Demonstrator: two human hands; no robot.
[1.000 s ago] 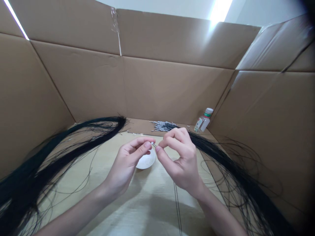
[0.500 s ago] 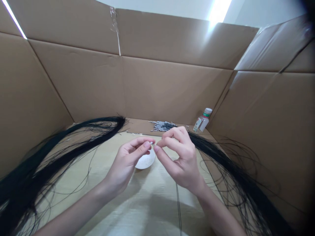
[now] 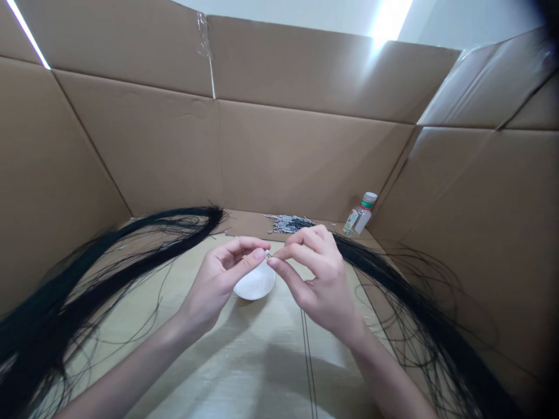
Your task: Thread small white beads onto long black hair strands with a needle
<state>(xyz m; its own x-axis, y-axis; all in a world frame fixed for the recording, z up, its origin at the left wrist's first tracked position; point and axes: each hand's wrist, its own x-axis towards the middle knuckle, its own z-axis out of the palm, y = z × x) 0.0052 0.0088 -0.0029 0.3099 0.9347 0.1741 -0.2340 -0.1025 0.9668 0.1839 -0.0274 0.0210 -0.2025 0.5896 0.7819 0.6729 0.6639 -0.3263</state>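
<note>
Between my two hands is a tiny pale bead-like piece (image 3: 268, 254), too small to make out well. My left hand (image 3: 227, 270) pinches it between thumb and forefinger. Thumb and forefinger of my right hand (image 3: 312, 273) are closed on dark thread ends right beside it, and the fingertips of both hands nearly meet. Two thin dark threads (image 3: 309, 361) hang below my right hand down to the near edge. Just below and behind the fingertips sits a white bowl (image 3: 254, 282), partly hidden by my left hand.
Long bundles of black thread lie at the left (image 3: 109, 273) and right (image 3: 406, 291). Silvery beaded ends (image 3: 288, 223) rest at the back, near a clear bottle with a white cap (image 3: 360, 214). Cardboard walls (image 3: 305, 157) surround the pale work surface (image 3: 209, 361).
My right hand has moved slightly left, closer to my left fingertips. The hanging threads have shifted left, and more of the bowl shows.
</note>
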